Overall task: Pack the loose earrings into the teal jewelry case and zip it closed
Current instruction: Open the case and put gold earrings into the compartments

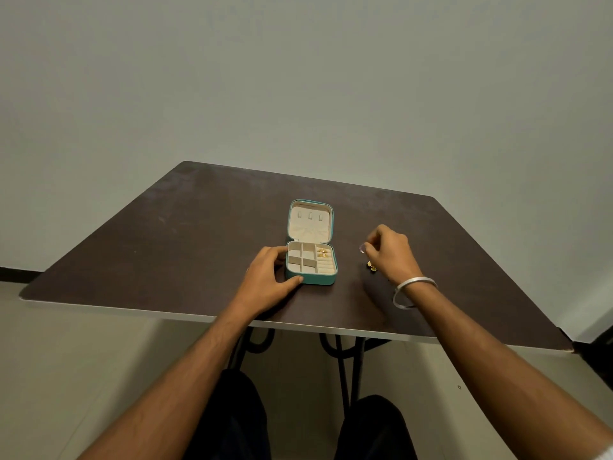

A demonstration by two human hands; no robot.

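Teal jewelry case lies open at table centre. Left hand, at its 9 o'clock, grips the base, apparently steadying it. Right hand, at 3 o'clock, pinches a pale hoop earring; gold earring lies beside it on the table.

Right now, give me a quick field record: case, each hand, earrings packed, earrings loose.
case: teal jewelry case, lid open, unzipped, on table
left hand: grips case's left side
right hand: pinches a small pale ring-like piece
packed: two gold earrings in back-right compartment
loose: gold earring on table beside right hand
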